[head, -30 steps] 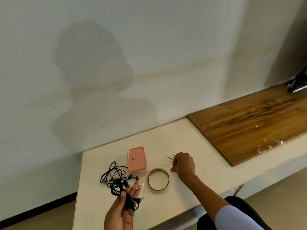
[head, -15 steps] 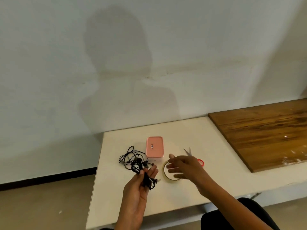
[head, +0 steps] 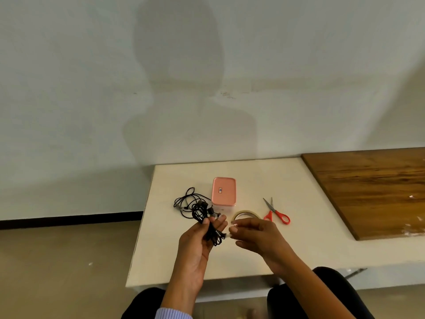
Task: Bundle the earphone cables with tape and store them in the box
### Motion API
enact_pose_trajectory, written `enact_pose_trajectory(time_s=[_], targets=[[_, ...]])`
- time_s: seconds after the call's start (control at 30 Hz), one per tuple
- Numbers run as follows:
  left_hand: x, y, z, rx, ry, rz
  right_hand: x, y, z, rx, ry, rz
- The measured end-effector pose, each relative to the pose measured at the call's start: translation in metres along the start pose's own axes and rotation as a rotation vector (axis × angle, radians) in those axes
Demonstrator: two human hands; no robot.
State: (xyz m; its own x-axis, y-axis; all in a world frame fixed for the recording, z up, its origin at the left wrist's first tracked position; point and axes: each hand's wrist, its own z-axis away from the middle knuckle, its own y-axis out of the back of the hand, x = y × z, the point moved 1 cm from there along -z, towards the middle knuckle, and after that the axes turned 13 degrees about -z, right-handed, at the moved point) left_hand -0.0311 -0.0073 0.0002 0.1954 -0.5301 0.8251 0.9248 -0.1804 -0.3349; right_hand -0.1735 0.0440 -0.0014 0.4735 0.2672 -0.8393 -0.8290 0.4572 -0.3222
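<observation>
Cables held over the bench, tape strip alongside

The wooden board lies rightward; pink box sits shut at the back, scissors and tape roll near. The left hand grips a coiled earphone cable; more cables lie beside the box. The right hand pinches a tape strip.

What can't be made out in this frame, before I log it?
- Tape roll, head view: near part hidden behind the right hand.
- Tape strip at the right hand's fingertips: too small and pale to confirm.
- Pink box: lid on, contents hidden; label too small to read.
- Earphone cables in the left hand: tangled, count unclear.
- Wooden board: cut off at the right edge.
</observation>
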Motion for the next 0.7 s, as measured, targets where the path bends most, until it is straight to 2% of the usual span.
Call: enact_pose_trajectory(time_s=[0.17, 0.23, 0.4, 0.7], targets=[[0.001, 0.002, 0.000, 0.025, -0.014, -0.021, 0.003, -0.002, -0.008, -0.003, -0.219, -0.238], [0.001, 0.001, 0.001, 0.022, -0.017, -0.059, 0.006, -0.004, -0.010, 0.030, -0.234, -0.274], [0.001, 0.000, 0.004, 0.035, -0.061, -0.110, 0.011, -0.002, -0.013, 0.037, -0.119, -0.073], [0.001, 0.006, -0.004, 0.100, -0.077, -0.092, 0.002, 0.004, -0.018, -0.099, -0.348, -0.401]])
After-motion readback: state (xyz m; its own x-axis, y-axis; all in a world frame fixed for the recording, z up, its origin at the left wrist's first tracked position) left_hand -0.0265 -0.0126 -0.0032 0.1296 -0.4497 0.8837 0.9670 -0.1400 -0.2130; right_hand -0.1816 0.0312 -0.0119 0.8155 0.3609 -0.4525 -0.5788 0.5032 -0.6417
